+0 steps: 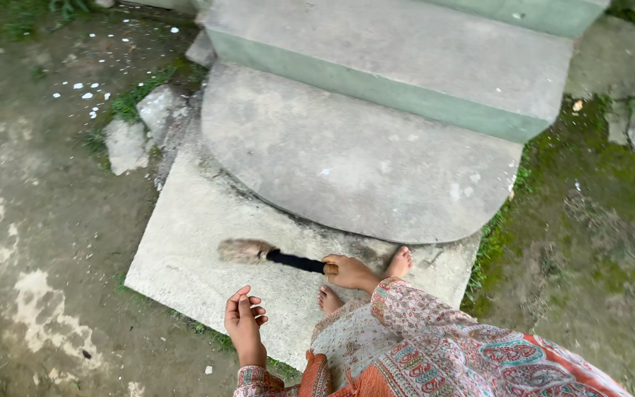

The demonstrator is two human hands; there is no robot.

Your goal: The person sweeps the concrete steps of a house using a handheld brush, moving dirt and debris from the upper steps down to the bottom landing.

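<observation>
Right hand: the right hand (347, 270) is wrapping closed around the black handle of a short broom (273, 255), gripping it at the end nearest the body.
Broom: it is lying nearly level across the flat stone slab (185, 242), its pale bristle head pointing toward the slab's left edge and resting just in front of the curved front of the rounded step (347, 158).
Left hand: the left hand (244, 320) is hanging free over the slab's near edge, fingers loosely curled and slightly apart, holding nothing and touching nothing.
Feet: two bare feet (400, 262) are standing on the slab just behind the right hand, one beside the foot of the rounded step, the other closer in.
Clothing: a patterned garment (435, 345) in orange, cream and teal is covering the arms and filling the lower right corner.
Steps: the rounded step is sitting on the slab; a straight upper step (406, 59) with a green-painted front face is rising behind it.
Ground: damp earth (31, 220) with pale patches is lying off the slab's left edge, broken stones (126, 143) near its far left corner, mossy ground (589, 220) off its right edge.
</observation>
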